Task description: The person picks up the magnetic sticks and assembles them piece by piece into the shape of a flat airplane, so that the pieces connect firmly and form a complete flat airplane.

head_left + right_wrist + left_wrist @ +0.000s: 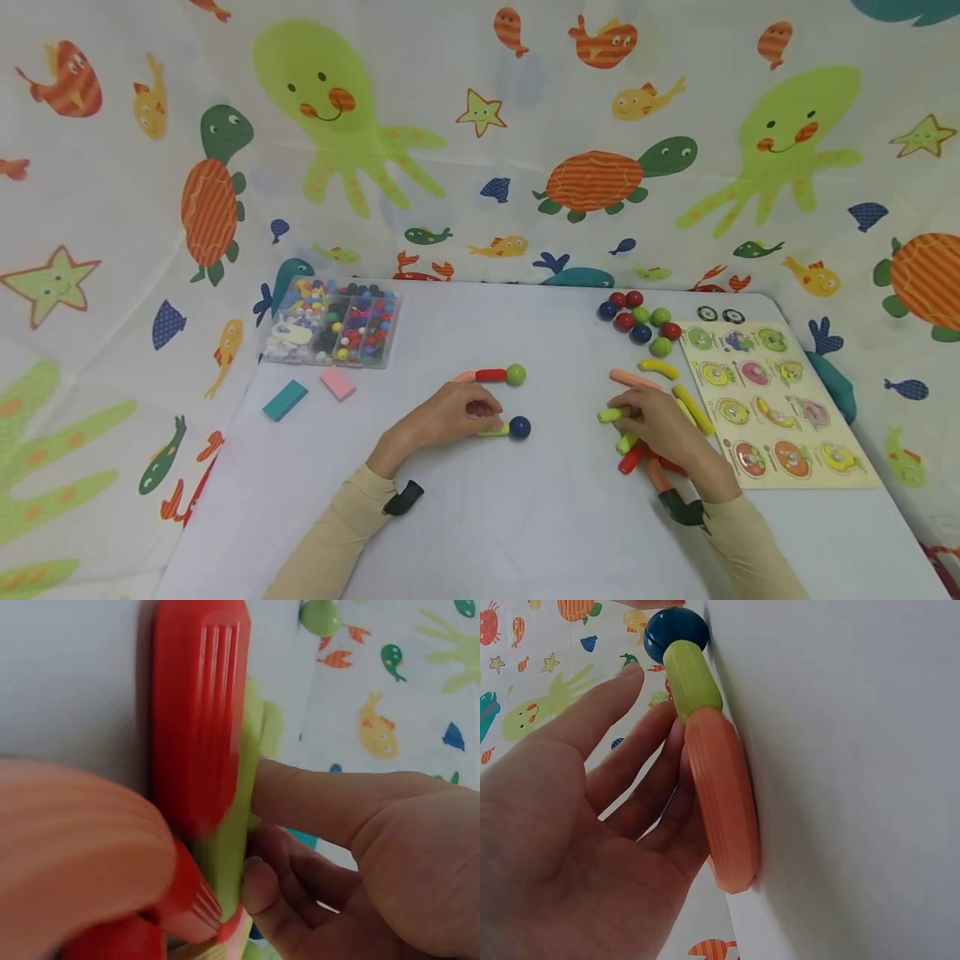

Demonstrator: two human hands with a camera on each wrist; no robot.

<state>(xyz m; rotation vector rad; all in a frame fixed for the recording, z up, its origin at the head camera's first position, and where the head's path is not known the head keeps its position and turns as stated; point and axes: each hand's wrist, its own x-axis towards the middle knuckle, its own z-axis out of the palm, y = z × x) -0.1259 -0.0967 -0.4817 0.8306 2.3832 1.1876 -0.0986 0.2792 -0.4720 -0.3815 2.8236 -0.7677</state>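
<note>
Left hand (450, 415) rests loose-fingered against the orange-green stick chain (716, 795), blue ball (519, 427) at its three o'clock end, steadying it on the worktop (525, 517), while right hand (663, 425) pinches a green stick (611, 414) from the pile.

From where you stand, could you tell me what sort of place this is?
Probably a children's play or craft table: sea-creature curtains behind, a bead box, a fruit puzzle and magnetic sticks.
</note>
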